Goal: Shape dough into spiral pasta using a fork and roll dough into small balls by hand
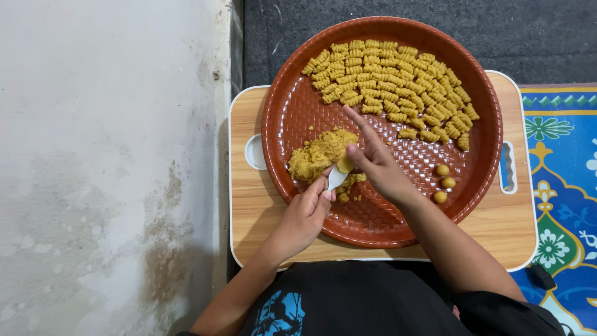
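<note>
Over a round brown tray (292,118) on a wooden lap table (249,199) | my left hand (303,219) grips a small white spoon (336,178) | my right hand (378,163) pinches a dough piece (345,164) at its fingertips, index raised | I judge it soft, crumbly, light: hold gently by the sides | dough mound (318,155) just left, touching the spoon | ridged pieces (398,87) beyond, three balls (443,183) to the right.

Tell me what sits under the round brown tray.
A light wooden lap table with a white edge lies under the brown tray; its corners and side slots show. The tray covers the board's middle, so nothing there can be seen.
</note>
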